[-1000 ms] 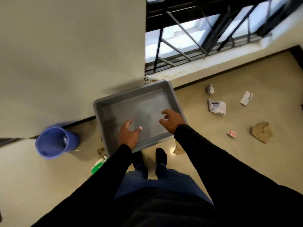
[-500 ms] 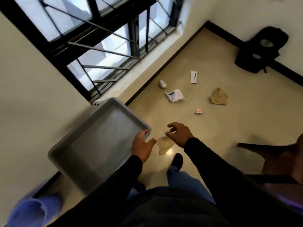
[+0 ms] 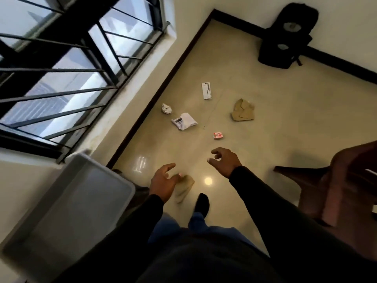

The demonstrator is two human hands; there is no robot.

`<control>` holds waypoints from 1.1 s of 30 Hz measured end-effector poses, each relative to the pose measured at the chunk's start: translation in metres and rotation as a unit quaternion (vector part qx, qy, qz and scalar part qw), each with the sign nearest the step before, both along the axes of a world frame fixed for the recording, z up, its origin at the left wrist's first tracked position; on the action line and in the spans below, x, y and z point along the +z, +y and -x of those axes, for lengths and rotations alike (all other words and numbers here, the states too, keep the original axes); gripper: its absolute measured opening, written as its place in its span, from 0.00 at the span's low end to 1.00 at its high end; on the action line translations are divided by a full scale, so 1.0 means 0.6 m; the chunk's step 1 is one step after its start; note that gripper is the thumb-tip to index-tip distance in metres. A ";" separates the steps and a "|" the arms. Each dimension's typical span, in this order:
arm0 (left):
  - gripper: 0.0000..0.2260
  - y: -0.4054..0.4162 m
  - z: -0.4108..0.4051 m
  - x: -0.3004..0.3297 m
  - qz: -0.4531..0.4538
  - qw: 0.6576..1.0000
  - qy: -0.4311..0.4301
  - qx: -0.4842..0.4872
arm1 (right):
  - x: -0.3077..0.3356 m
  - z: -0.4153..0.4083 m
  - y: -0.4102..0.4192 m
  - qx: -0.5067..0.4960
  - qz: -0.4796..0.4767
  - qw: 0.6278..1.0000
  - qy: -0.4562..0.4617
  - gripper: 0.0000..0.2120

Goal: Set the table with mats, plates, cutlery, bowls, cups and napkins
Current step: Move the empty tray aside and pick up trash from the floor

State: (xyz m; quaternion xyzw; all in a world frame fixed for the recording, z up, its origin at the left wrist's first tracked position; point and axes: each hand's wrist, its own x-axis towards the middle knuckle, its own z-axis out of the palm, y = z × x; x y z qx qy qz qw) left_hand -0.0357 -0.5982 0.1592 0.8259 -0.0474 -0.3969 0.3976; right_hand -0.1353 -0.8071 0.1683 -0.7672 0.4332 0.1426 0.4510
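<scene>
An empty grey plastic tub (image 3: pixel 67 209) lies on the floor at the lower left, against the wall under the window. My left hand (image 3: pixel 163 180) hangs just right of the tub, fingers loosely spread, holding nothing. My right hand (image 3: pixel 224 160) is farther right over the bare floor, fingers loosely curled and empty. No mats, plates, cutlery, bowls, cups or napkins are in sight. Both my arms wear black sleeves.
Scraps of paper (image 3: pixel 184 121), a white carton (image 3: pixel 206 90), a brown cardboard piece (image 3: pixel 242 110) and a small red wrapper (image 3: pixel 218 135) litter the tan floor. A black bag (image 3: pixel 287 35) leans in the far corner. A brown chair (image 3: pixel 336 180) stands at the right. A barred window (image 3: pixel 61 64) fills the left.
Both hands have come off the grey tub, which stays on the floor. My view has swung right, so the tub has slid to the lower left and the blue bucket is out of sight.
</scene>
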 end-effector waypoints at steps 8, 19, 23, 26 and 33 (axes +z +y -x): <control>0.15 -0.164 -0.041 -0.012 0.044 0.999 0.008 0.021 | -0.016 -0.045 -0.140 -0.007 -0.011 1.000 0.019 0.20; 0.16 -0.366 -0.227 -0.116 -0.041 0.995 0.089 0.007 | -0.071 -0.248 -0.360 0.075 -0.001 0.993 0.093 0.22; 0.17 -0.414 -0.276 -0.139 -0.034 0.995 0.091 0.022 | -0.109 -0.324 -0.399 0.120 -0.004 0.987 0.111 0.22; 0.19 -0.438 -0.310 -0.164 -0.030 0.992 0.095 0.080 | -0.150 -0.382 -0.407 0.158 -0.014 0.980 0.117 0.22; 0.16 -0.458 -0.340 -0.223 -0.018 0.973 0.089 0.212 | -0.264 -0.455 -0.423 0.296 -0.021 0.941 0.161 0.26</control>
